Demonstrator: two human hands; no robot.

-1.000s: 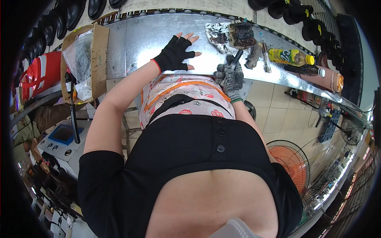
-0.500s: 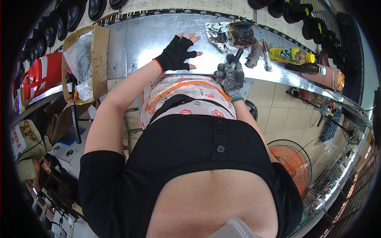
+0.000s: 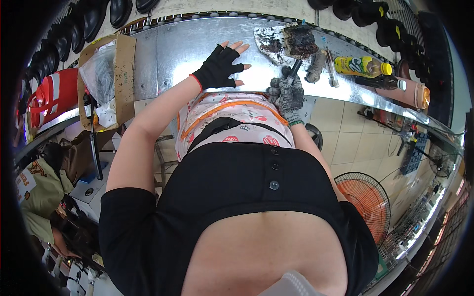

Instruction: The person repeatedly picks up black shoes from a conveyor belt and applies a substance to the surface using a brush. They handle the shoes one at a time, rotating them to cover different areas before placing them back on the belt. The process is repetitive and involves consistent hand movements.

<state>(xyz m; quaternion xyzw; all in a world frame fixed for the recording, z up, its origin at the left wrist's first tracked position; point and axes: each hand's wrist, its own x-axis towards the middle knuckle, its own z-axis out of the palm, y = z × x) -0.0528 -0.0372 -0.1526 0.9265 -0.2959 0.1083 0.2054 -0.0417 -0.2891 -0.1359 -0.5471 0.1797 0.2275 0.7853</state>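
While the left hand rests flat, fingers spread, on the counter, the right hand beside it grips a brush.

The left hand wears a black fingerless glove edged red at the wrist; the right hand wears a speckled grey knit glove with a green cuff. Beyond them, the silvery metal desk carries a black-smeared pot and a yellow plastic bottle.
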